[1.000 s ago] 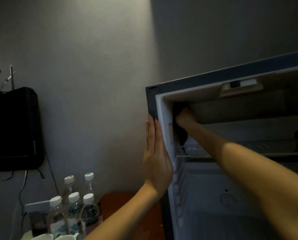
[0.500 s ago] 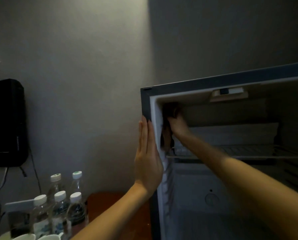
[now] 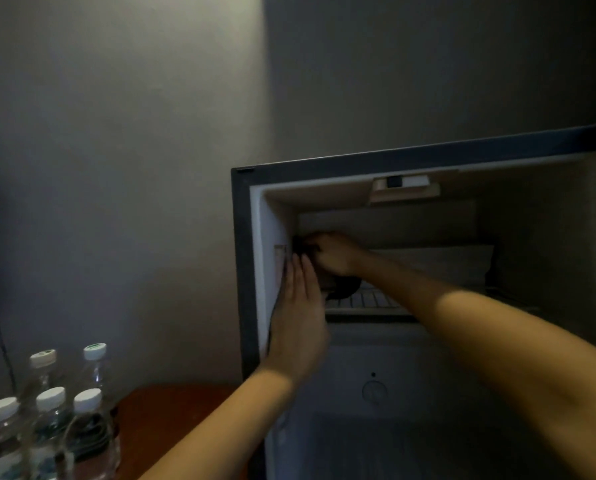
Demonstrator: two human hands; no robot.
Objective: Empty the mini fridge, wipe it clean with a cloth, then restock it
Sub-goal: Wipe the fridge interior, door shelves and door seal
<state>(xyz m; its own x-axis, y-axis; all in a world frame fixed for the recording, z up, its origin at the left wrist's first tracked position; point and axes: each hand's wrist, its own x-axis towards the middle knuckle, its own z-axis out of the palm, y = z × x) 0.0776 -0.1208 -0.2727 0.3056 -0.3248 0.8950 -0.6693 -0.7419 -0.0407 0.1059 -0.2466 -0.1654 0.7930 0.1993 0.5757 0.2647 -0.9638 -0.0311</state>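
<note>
While right hand [image 3: 334,254] grips bunched dark cloth [image 3: 341,289], left hand [image 3: 298,323] lies flat.

Dark cloth [image 3: 341,289] mostly hidden under right hand [image 3: 334,252]. Mini fridge [image 3: 393,161] cut off right and bottom. Water bottles [image 3: 50,420] cropped near left. Left hand [image 3: 298,320] blurred.

Left forearm rising from the lower centre, left hand [image 3: 300,320] upright and flat, fingers straight and together pointing up, bare right arm stretched in from the lower right, right hand [image 3: 336,254] knuckles up, fingers curled round a dark cloth [image 3: 341,289]
</note>
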